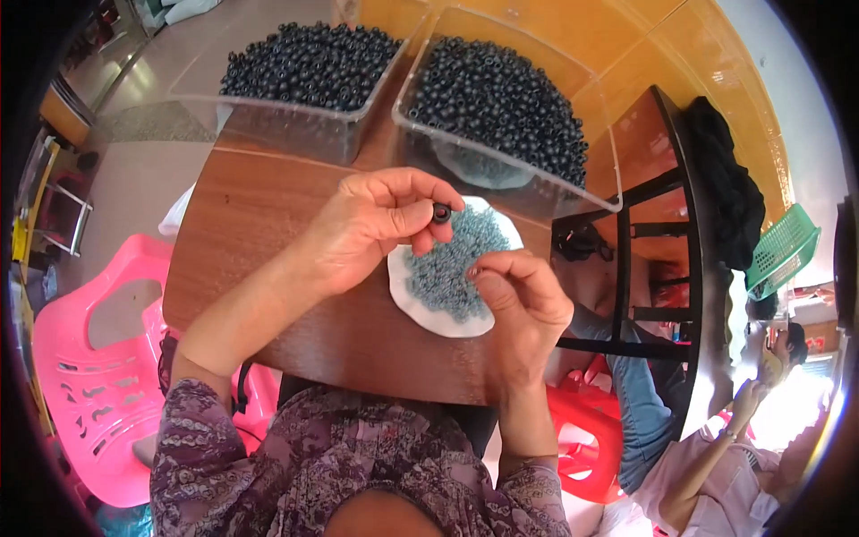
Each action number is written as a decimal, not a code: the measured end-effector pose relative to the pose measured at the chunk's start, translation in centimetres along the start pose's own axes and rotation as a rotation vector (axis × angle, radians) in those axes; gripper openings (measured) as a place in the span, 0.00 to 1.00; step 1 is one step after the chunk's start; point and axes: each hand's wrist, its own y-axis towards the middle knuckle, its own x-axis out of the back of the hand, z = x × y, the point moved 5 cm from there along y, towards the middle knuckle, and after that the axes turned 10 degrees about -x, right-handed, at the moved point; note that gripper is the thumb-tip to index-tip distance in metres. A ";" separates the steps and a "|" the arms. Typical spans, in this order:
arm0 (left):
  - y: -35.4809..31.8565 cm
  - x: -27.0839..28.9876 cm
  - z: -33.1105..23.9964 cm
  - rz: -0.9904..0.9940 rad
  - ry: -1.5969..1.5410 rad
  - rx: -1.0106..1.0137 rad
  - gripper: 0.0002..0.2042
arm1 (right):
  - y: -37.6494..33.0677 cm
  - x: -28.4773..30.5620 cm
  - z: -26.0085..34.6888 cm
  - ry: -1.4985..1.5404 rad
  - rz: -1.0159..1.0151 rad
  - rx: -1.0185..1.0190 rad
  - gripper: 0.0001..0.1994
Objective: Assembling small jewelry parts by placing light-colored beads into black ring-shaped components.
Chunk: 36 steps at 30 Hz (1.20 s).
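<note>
Your left hand (362, 224) pinches a black bead (441, 213) above the desk (242, 215), near the white plate (452, 328). Your right hand (526, 309) is pinched closed; any contents cannot be told. Expect the bead to be light, hard and slippery: grip its outer wall.

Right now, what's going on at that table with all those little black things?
A person in a patterned top is handling little pieces at a brown table. The left hand pinches one black piece with a hole. The right hand is by the white plate of tiny blue-grey bits; whether it holds one is too small to tell. Behind the plate, two clear bins hold heaps of black pieces.
</note>
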 end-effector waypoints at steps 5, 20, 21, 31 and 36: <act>-2.5 0.5 1.9 -0.069 0.071 -0.065 0.13 | -0.3 -0.5 -0.6 -0.013 -0.054 0.053 0.07; -7.0 -1.0 3.1 -0.167 -0.013 -0.113 0.09 | -3.3 -2.7 0.2 -0.277 -0.007 0.328 0.09; -7.1 -1.0 3.3 -0.168 -0.018 -0.112 0.09 | -3.4 -2.7 0.2 -0.282 -0.006 0.325 0.09; -7.8 -1.4 4.2 -0.124 0.025 -0.169 0.08 | -4.0 -3.4 1.3 -0.548 -0.072 0.572 0.10; -8.1 -1.3 5.2 -0.164 -0.040 -0.059 0.09 | -4.4 -3.4 0.7 -0.575 -0.083 0.578 0.11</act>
